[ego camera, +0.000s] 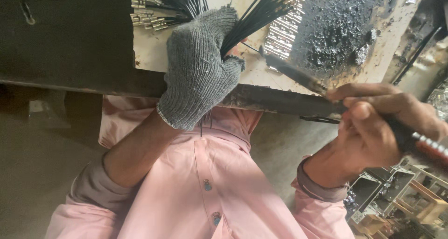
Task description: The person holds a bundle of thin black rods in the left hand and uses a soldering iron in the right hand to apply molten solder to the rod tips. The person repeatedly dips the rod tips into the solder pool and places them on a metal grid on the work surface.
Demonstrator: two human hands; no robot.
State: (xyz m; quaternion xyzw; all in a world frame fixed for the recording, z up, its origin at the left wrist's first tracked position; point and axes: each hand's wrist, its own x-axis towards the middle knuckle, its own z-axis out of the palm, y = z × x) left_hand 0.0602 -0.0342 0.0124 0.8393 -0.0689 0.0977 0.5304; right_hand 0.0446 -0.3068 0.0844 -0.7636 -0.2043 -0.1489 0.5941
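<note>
My left hand (pixel 200 75), in a grey knitted glove, is closed around a bundle of thin black wires (pixel 254 17) on the workbench. The wires fan out past the glove on both sides, and those at the upper left end in small metal tips (pixel 147 8). My right hand (pixel 373 127) is bare and grips a long dark rod tool (pixel 294 73) with a red and silver handle. The tool's tip points at the wires just right of the glove.
The bench's dark metal front edge (pixel 275 101) runs across the view above my pink shirt. A black, crusty patch of residue (pixel 336 29) covers the bench top at right, beside a row of small metal pieces (pixel 282 33). Metal boxes (pixel 387 192) sit at lower right.
</note>
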